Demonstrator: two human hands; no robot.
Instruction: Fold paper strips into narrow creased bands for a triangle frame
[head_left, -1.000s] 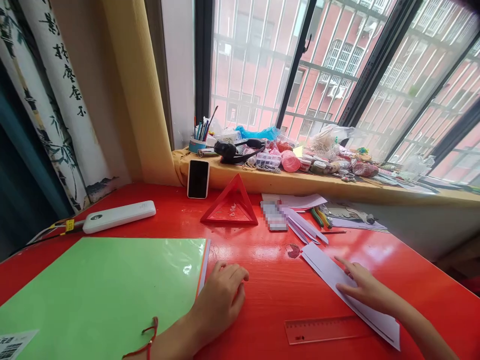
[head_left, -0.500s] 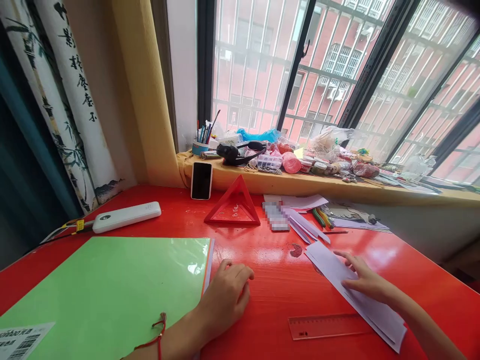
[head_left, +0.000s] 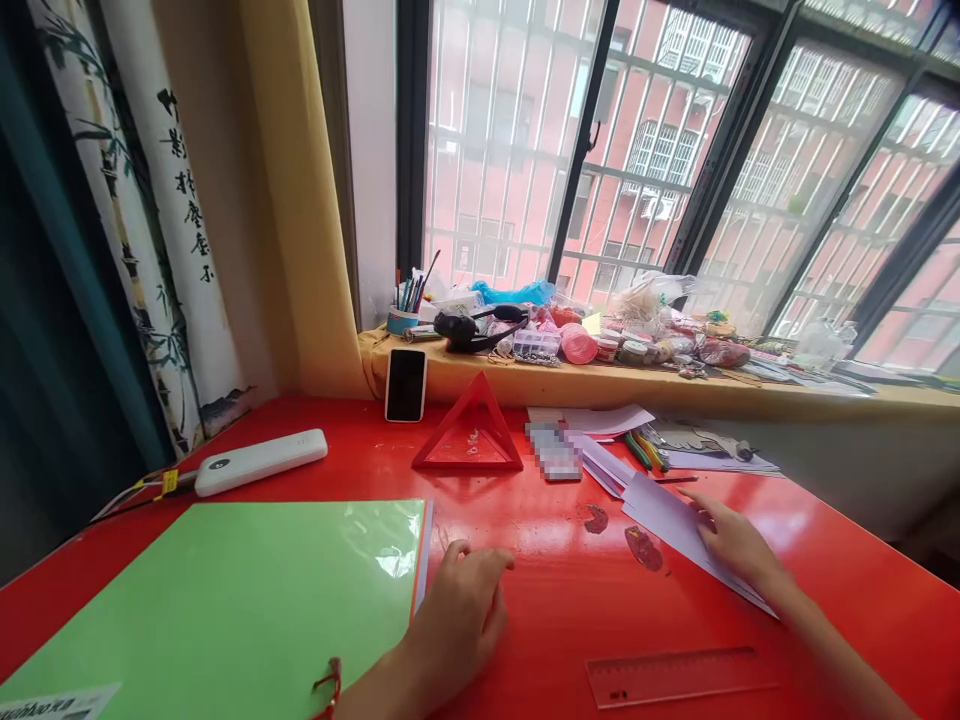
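Observation:
My left hand (head_left: pixel 459 610) rests palm down on the red table (head_left: pixel 540 590), fingers loosely curled, just right of a green sheet pack (head_left: pixel 240 600). It holds nothing. My right hand (head_left: pixel 733 545) lies flat with fingers spread on a long strip of pale lilac paper (head_left: pixel 671 520), pressing on its upper part. A clear red ruler (head_left: pixel 679 675) lies on the table in front of that hand, apart from it.
A red triangular tray (head_left: pixel 469 440), a black phone (head_left: pixel 406 385) leaning on the sill, a white power bank (head_left: pixel 261 461) and more paper strips with pens (head_left: pixel 622 455) lie farther back. The window sill (head_left: pixel 600 375) is crowded with craft supplies. Worn spots (head_left: pixel 643 548) mark the tabletop.
My right hand has slid the lilac paper strip away from me, toward the other papers, uncovering a worn spot on the table. The left hand stays in place. The camera has tilted slightly.

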